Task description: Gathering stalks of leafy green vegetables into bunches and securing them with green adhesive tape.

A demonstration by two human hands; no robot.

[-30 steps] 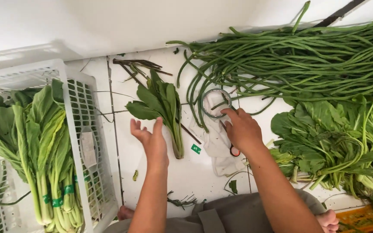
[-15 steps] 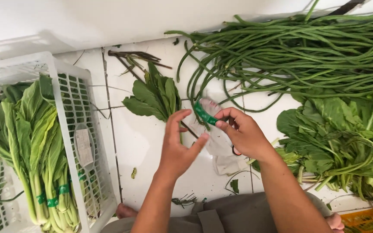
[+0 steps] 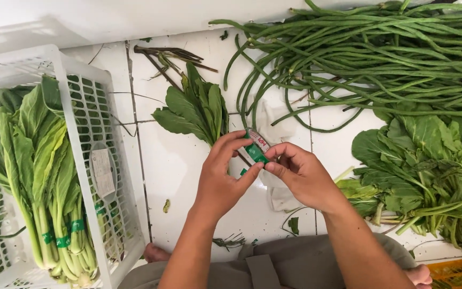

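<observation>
Both hands (image 3: 263, 174) on slanted tape roll (image 3: 256, 147)

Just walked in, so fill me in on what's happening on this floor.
A person sits on the white tiled floor, and both hands, left hand and right hand, pinch a roll of green tape between the fingertips. Just beyond them lies a small loose bunch of leafy greens. A white plastic crate on the left holds bunches banded with green tape. Long beans and a pile of leafy greens lie on the right.
</observation>
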